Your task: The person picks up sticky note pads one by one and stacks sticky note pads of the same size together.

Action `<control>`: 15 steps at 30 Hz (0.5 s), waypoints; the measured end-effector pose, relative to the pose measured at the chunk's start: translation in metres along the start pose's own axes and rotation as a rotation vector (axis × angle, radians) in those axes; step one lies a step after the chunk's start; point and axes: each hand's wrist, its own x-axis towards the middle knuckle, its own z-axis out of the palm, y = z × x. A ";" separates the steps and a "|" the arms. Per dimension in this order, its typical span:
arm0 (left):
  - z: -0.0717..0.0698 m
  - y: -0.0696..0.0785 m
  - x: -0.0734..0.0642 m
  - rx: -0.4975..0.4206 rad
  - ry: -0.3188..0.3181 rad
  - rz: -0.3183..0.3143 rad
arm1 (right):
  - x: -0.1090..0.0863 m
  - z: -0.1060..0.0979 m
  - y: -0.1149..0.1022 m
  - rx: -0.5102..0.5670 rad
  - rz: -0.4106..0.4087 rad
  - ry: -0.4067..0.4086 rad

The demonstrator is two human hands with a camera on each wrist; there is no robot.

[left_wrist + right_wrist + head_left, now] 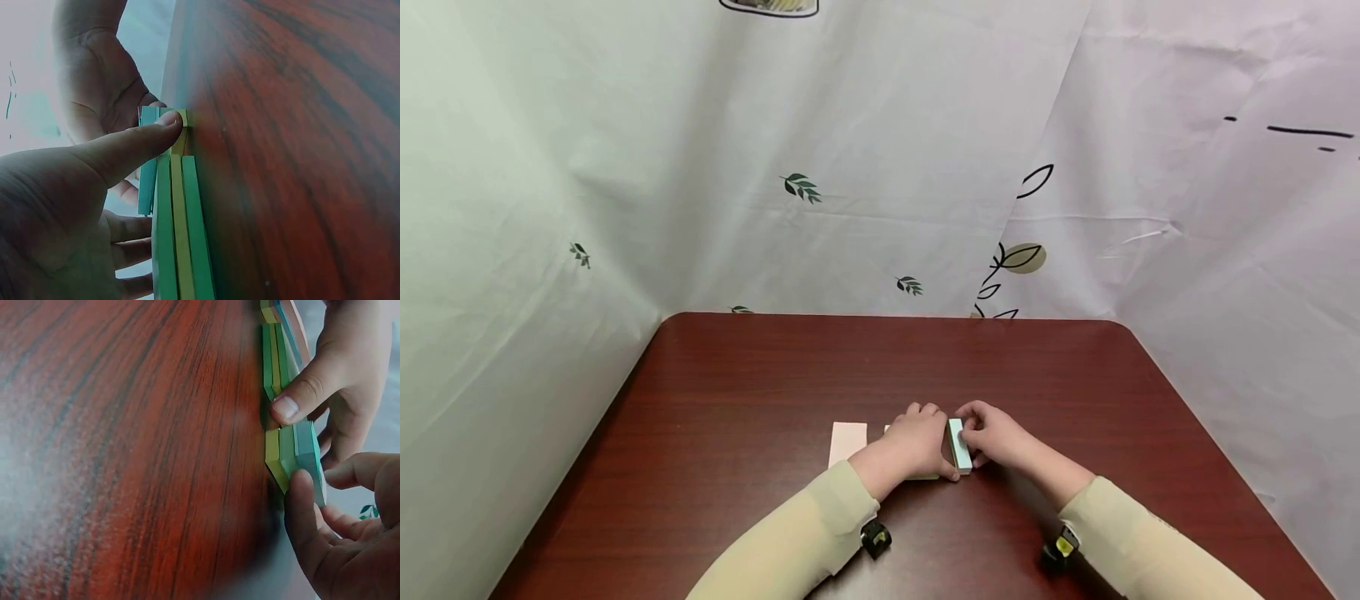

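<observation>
A narrow stack of sticky note pads [959,447], light blue above green and yellow layers, lies on the table between the hands. My right hand [997,436] pinches it from the right, its thumb on the near side and index finger at the blue layer [306,439]. My left hand [916,442] arches over a wider stack with green and yellow layers [178,225], hiding most of it from above. Its straight thumb [140,144] presses at the narrow stack's near end, while its other fingers reach along the far side. Left of that hand lies a pink-topped pad [848,442].
The dark red-brown table [737,392] has rounded far corners. Around it hangs white cloth [880,150] printed with leaves. Black wrist devices [876,538] are worn beneath both beige sleeves [790,533].
</observation>
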 end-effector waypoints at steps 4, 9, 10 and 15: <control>-0.005 -0.002 -0.004 -0.007 -0.006 0.010 | 0.001 -0.002 0.001 -0.036 -0.001 0.038; -0.020 -0.005 -0.010 0.000 0.011 0.026 | 0.001 -0.005 0.004 -0.065 -0.041 0.083; -0.023 -0.006 -0.011 -0.001 0.016 0.028 | 0.001 -0.006 0.004 -0.070 -0.058 0.089; -0.036 -0.017 -0.019 -0.015 0.048 0.039 | -0.002 -0.013 0.004 -0.143 -0.167 0.109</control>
